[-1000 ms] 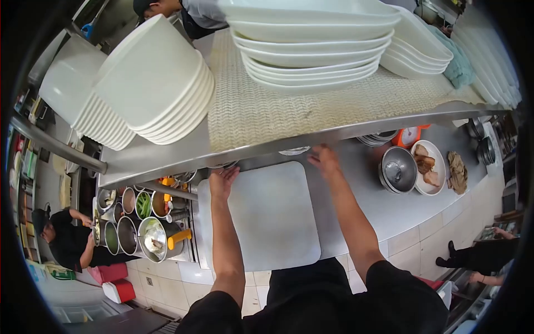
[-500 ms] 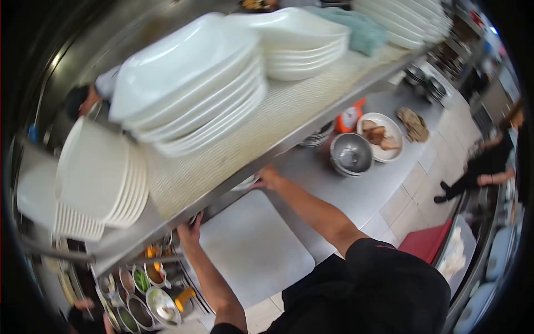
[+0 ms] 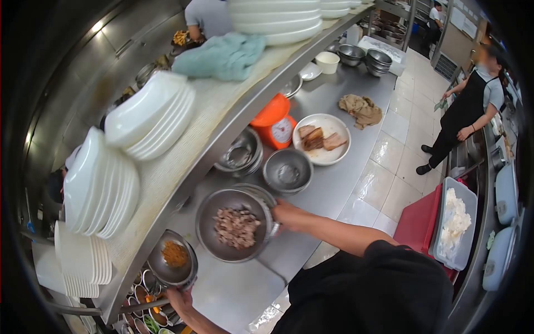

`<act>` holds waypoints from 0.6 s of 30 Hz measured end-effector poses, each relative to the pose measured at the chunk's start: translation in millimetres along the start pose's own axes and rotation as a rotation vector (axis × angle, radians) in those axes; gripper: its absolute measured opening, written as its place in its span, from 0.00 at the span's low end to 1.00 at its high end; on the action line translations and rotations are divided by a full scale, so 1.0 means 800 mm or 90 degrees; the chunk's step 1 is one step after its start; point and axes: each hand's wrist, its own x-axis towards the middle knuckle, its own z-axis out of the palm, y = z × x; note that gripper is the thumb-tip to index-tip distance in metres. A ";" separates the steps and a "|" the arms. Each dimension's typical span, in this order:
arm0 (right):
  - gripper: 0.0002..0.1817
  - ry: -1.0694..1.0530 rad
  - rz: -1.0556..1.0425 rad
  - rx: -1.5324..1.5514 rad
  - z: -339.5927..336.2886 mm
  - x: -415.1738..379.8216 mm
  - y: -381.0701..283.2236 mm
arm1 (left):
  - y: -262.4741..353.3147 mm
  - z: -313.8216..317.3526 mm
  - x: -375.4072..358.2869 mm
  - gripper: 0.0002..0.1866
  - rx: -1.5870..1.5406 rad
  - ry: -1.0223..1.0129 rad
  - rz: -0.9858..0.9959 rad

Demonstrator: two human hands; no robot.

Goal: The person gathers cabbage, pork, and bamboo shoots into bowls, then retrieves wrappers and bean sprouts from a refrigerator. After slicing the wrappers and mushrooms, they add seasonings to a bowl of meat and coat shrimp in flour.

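Note:
My right hand [image 3: 285, 216] grips the right rim of a large metal mixing bowl [image 3: 207, 225] with chopped, pinkish-brown pieces [image 3: 236, 227], possibly meat, in it. At the lower left, my left hand [image 3: 181, 301] holds a smaller metal bowl [image 3: 178, 271] by its near edge. An orange-brown, crumbly heap [image 3: 174, 254] lies inside that bowl, which tilts a little. Below the two bowls is a pale cutting board [image 3: 239, 295] on the steel counter. The fingers of both hands are partly hidden behind the rims.
An overhead shelf [image 3: 194, 150] with stacked white dishes [image 3: 103, 183] and a green cloth [image 3: 222, 57] overhangs the left. Beyond the bowls are an empty metal bowl [image 3: 288, 171], an orange scale [image 3: 276, 125], a plate of meat [image 3: 322, 158] and a brown rag [image 3: 360, 110]. A person [image 3: 475, 106] stands at right.
Both hands have come out from beneath the shelf, and the two filled bowls are now in them over the counter. My view has turned toward the right side of the counter.

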 end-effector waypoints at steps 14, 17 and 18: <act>0.15 0.270 -0.074 -0.016 -0.491 -0.110 -0.115 | -0.203 0.440 -0.161 0.26 -0.025 -0.191 -0.247; 0.15 0.294 -0.111 0.000 -0.565 -0.069 -0.152 | -0.238 0.538 -0.154 0.25 0.000 -0.263 -0.254; 0.14 0.300 -0.121 0.014 -0.585 -0.052 -0.165 | -0.246 0.576 -0.153 0.25 0.001 -0.275 -0.239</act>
